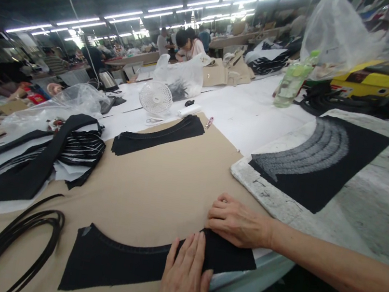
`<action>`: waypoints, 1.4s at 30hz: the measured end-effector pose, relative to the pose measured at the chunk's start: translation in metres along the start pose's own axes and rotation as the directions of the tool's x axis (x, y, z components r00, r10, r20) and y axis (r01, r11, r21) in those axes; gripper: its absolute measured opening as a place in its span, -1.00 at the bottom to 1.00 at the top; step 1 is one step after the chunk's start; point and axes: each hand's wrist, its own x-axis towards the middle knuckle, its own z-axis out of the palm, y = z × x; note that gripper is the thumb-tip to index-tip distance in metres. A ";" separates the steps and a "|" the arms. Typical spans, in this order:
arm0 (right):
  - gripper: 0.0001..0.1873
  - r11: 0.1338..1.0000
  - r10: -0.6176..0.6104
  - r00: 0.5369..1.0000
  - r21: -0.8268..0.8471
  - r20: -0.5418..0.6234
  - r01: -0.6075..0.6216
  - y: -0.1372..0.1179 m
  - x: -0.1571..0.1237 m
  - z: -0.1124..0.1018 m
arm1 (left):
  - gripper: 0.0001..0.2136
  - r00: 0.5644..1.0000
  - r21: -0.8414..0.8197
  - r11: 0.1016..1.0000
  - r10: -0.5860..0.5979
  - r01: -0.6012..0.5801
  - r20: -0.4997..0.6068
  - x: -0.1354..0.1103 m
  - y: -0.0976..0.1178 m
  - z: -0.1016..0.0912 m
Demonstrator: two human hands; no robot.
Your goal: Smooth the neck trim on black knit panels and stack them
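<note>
A black curved fabric piece point(114, 266) lies along the near edge of the table, its upper edge curving inward. My left hand point(185, 271) rests on it with fingers stretched out flat, near its middle. Just to the right, my right hand point(238, 221) has its fingers curled down at the piece's upper edge, pinching it; the fingertips are partly hidden. Under the piece is a beige sheet point(158, 189). A small stack of similar black pieces point(159, 136) sits farther back on that sheet.
A coil of dark cord point(15, 246) lies at left, below layered black pieces point(69, 151). On the pale board point(372, 202) at right is black material with whitish curved bands point(309, 158). Behind stand a white fan point(156, 98), a bottle point(291, 85) and plastic bags. People work farther back.
</note>
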 end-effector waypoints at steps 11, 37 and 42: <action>-0.75 0.967 0.186 0.979 0.162 0.078 -0.197 0.007 0.007 -0.015 | -0.72 0.875 -0.261 0.851 -0.373 0.455 0.308 0.064 0.001 -0.015; -0.85 0.999 0.034 0.999 0.009 -0.007 -0.033 0.020 -0.016 -0.012 | -0.66 0.996 0.032 0.998 -0.053 0.051 0.067 0.044 0.022 0.019; -0.80 1.000 0.007 1.000 -0.011 -0.023 -0.007 0.021 -0.019 -0.009 | -0.66 1.000 0.120 0.992 -0.026 0.024 0.012 0.040 0.026 0.018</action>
